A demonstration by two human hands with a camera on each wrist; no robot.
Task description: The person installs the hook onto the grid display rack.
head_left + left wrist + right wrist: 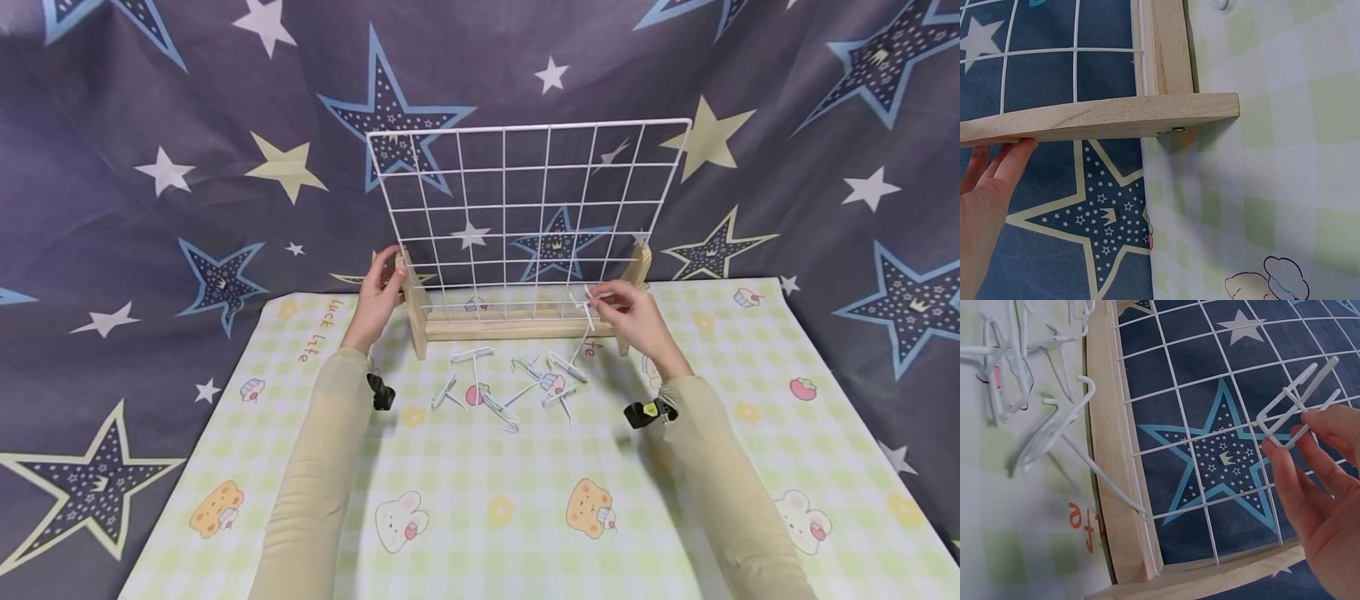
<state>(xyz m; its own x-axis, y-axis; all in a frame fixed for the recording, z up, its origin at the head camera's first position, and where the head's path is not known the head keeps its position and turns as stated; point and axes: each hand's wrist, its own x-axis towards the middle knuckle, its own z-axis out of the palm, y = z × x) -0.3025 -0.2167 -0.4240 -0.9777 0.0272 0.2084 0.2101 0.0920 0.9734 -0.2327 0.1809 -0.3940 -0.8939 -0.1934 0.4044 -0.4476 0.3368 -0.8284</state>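
Observation:
A white wire grid panel (525,202) stands tilted in a wooden base. My left hand (378,292) holds the left wooden side post (414,312) near its top; in the left wrist view its fingers (1015,164) meet the post's outer face, with some tips hidden. At the grid's lower right, my right hand (633,318) pinches a white wire hook (1282,419) between thumb and fingers. The hook is in front of the grid; whether it touches the wires I cannot tell. Several similar hooks (498,412) lie loose in front of the base, one leaning against its rail (1105,472).
A checked cloth with cartoon prints (495,533) covers the table. Behind the rack hangs a dark curtain with stars (495,67). The right wooden side post (637,268) stands near my right hand. Each wrist carries a small black camera (381,392).

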